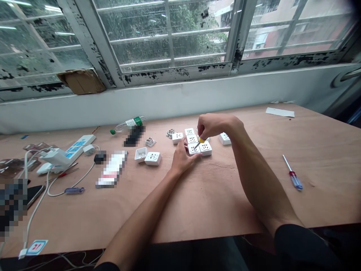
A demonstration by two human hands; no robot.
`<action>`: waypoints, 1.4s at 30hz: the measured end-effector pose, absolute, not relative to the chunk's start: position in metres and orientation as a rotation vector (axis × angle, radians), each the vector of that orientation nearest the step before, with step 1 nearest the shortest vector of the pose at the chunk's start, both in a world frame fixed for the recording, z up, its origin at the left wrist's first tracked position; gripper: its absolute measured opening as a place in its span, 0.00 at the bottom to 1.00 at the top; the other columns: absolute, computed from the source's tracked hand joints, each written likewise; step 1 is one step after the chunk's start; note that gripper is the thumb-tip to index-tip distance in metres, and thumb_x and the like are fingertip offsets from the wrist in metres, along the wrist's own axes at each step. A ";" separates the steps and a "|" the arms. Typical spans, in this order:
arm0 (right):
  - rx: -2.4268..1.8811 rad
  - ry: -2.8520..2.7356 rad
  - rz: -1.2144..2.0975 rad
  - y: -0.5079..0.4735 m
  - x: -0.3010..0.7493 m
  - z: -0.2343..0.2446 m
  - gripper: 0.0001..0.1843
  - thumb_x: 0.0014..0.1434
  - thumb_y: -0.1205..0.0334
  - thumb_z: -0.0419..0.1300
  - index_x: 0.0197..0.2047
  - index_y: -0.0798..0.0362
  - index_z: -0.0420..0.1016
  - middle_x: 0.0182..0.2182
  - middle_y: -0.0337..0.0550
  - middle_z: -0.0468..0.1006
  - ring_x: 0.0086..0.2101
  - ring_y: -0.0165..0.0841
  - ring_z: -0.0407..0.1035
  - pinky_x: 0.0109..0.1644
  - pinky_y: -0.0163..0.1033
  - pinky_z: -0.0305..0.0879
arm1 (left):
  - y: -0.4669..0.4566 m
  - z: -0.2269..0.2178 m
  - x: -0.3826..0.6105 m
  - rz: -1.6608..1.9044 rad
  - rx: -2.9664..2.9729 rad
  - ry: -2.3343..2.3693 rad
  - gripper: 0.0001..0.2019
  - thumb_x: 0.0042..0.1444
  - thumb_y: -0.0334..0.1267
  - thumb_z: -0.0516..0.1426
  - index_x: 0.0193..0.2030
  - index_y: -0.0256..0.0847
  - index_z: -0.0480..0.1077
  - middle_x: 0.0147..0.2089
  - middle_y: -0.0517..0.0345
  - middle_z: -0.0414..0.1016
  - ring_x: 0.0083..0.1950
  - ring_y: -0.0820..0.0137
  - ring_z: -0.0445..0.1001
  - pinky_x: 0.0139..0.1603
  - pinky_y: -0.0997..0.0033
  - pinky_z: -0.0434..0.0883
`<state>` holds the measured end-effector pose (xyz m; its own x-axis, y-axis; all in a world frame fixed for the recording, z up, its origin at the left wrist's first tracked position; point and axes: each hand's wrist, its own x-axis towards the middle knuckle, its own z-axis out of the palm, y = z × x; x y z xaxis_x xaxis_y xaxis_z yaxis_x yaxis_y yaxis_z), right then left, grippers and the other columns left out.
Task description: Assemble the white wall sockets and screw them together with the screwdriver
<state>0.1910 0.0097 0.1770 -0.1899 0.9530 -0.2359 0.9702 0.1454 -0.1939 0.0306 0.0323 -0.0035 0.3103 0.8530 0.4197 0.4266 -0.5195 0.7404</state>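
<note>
My right hand (210, 125) is wrapped round the handle of a yellow-handled screwdriver (201, 140), its shaft slanting down onto a white wall socket (193, 149). With thumb and fingers on either side, my left hand (182, 156) grips that socket against the table. Touching it on the right is another white socket (205, 148). More sockets stand just behind, among them one (191, 139) partly beside my fingers. To the left lie a socket (153, 158), an open white box (140, 154) and a loose socket insert (150, 141).
A second screwdriver (295, 180) lies on the table at right. Toward the left are a power strip (80, 147) with cables, a plastic bottle (128, 125), a small blue tool (74, 191) and a phone (35, 195). A cardboard piece (81, 81) rests on the windowsill.
</note>
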 end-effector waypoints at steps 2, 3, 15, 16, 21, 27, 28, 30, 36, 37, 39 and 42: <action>1.971 2.327 -0.435 0.009 0.190 0.177 0.02 0.46 0.66 0.66 0.28 0.53 0.78 0.28 0.42 0.77 0.28 0.32 0.68 0.26 0.38 0.55 | 0.032 -0.004 0.031 1.127 2.079 1.133 0.45 0.44 0.49 0.71 0.65 0.40 0.55 0.52 0.46 0.71 0.49 0.60 0.72 0.50 0.55 0.73; 1.976 2.320 -0.420 0.009 0.190 0.177 0.01 0.47 0.66 0.66 0.27 0.53 0.77 0.27 0.42 0.76 0.27 0.31 0.66 0.26 0.39 0.54 | 0.032 -0.004 0.031 1.128 2.078 1.134 0.45 0.44 0.49 0.71 0.65 0.40 0.55 0.52 0.46 0.71 0.48 0.60 0.72 0.50 0.55 0.74; 2.092 2.257 -0.426 0.010 0.189 0.176 0.02 0.49 0.68 0.63 0.27 0.53 0.76 0.24 0.42 0.75 0.23 0.30 0.65 0.24 0.38 0.53 | 0.034 -0.005 0.033 1.132 2.077 1.135 0.46 0.44 0.50 0.71 0.65 0.40 0.55 0.52 0.45 0.71 0.50 0.58 0.73 0.49 0.55 0.74; 2.084 2.293 -0.428 0.010 0.187 0.176 0.02 0.48 0.68 0.64 0.27 0.53 0.76 0.25 0.42 0.76 0.24 0.31 0.66 0.24 0.38 0.54 | 0.033 -0.005 0.033 1.136 2.078 1.131 0.46 0.44 0.49 0.71 0.65 0.40 0.54 0.52 0.46 0.71 0.50 0.58 0.73 0.50 0.55 0.74; 2.028 2.537 -0.364 0.010 0.181 0.174 0.08 0.48 0.68 0.67 0.34 0.53 0.78 0.32 0.43 0.79 0.29 0.31 0.69 0.27 0.37 0.57 | 0.032 -0.004 0.032 1.125 2.077 1.139 0.47 0.44 0.48 0.71 0.66 0.39 0.54 0.51 0.46 0.71 0.48 0.59 0.73 0.49 0.56 0.73; 2.110 2.686 -0.267 0.015 0.176 0.167 0.15 0.52 0.62 0.67 0.44 0.53 0.77 0.39 0.47 0.78 0.33 0.33 0.69 0.30 0.38 0.58 | 0.034 -0.006 0.032 1.140 2.086 1.131 0.47 0.45 0.48 0.71 0.67 0.41 0.53 0.50 0.48 0.71 0.48 0.59 0.72 0.49 0.56 0.73; 2.107 2.700 -0.254 0.015 0.175 0.166 0.14 0.53 0.61 0.67 0.44 0.54 0.77 0.39 0.47 0.78 0.33 0.33 0.69 0.31 0.38 0.58 | 0.034 -0.006 0.032 1.144 2.087 1.127 0.46 0.45 0.48 0.71 0.67 0.41 0.53 0.50 0.49 0.71 0.48 0.60 0.72 0.49 0.56 0.73; 2.078 2.721 -0.251 0.014 0.175 0.167 0.11 0.54 0.62 0.66 0.41 0.54 0.77 0.38 0.47 0.77 0.32 0.32 0.68 0.31 0.38 0.58 | 0.034 -0.006 0.032 1.148 2.091 1.117 0.45 0.45 0.47 0.71 0.66 0.42 0.53 0.50 0.49 0.71 0.48 0.60 0.72 0.49 0.57 0.73; 1.944 2.713 -0.395 0.009 0.175 0.172 0.15 0.50 0.69 0.65 0.44 0.56 0.76 0.32 0.45 0.77 0.28 0.31 0.67 0.28 0.37 0.56 | 0.033 -0.005 0.031 1.147 2.085 1.110 0.45 0.45 0.48 0.71 0.65 0.42 0.55 0.49 0.50 0.71 0.48 0.60 0.72 0.48 0.57 0.73; 1.942 2.717 -0.386 0.009 0.176 0.172 0.16 0.50 0.70 0.65 0.44 0.56 0.77 0.33 0.45 0.77 0.28 0.31 0.67 0.28 0.37 0.56 | 0.033 -0.005 0.031 1.146 2.080 1.114 0.45 0.44 0.48 0.71 0.65 0.42 0.54 0.49 0.50 0.71 0.48 0.60 0.72 0.48 0.57 0.73; 1.956 2.732 -0.350 0.010 0.176 0.172 0.15 0.50 0.70 0.64 0.43 0.56 0.77 0.34 0.46 0.78 0.29 0.31 0.68 0.29 0.37 0.57 | 0.033 -0.005 0.031 1.140 2.079 1.117 0.46 0.45 0.48 0.71 0.66 0.41 0.53 0.49 0.49 0.71 0.48 0.60 0.72 0.49 0.56 0.73; 1.945 2.769 -0.324 0.011 0.175 0.172 0.11 0.52 0.71 0.63 0.40 0.56 0.78 0.33 0.45 0.78 0.29 0.30 0.68 0.30 0.37 0.59 | 0.033 -0.005 0.031 1.138 2.090 1.115 0.47 0.45 0.48 0.70 0.67 0.41 0.52 0.49 0.49 0.71 0.48 0.60 0.72 0.48 0.56 0.73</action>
<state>0.1746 0.0109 0.1717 -0.3230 0.9410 0.1006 0.8924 0.3383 -0.2988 0.0314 0.0332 -0.0052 0.3127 0.8441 0.4356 0.4183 -0.5341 0.7347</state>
